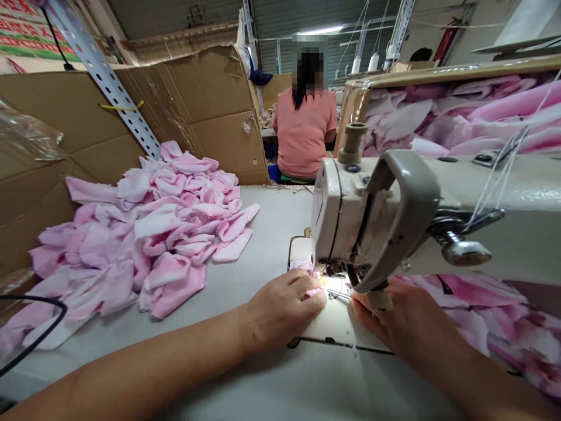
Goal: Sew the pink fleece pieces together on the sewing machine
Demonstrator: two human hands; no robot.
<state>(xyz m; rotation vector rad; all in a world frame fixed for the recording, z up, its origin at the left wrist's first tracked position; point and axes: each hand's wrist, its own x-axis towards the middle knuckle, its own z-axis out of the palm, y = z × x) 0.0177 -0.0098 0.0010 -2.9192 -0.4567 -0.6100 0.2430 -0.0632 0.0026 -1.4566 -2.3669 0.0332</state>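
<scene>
My left hand [283, 310] lies on the table with its fingers curled and pressed on a small pink fabric piece [312, 290] by the lit needle area of the sewing machine [394, 216]. My right hand [405, 327] rests just right of the needle, partly behind the machine's head; its fingertips reach toward the same fabric but are largely hidden. The machine's grey head fills the right of the view, thread running up from it.
A big heap of pink and white fabric pieces [144, 240] covers the table's left side. Cardboard walls [197, 99] stand behind it. More pink fabric [482, 117] fills a box behind the machine. A person in a salmon shirt [304, 131] sits facing away. A black cable [35, 339] curves at left.
</scene>
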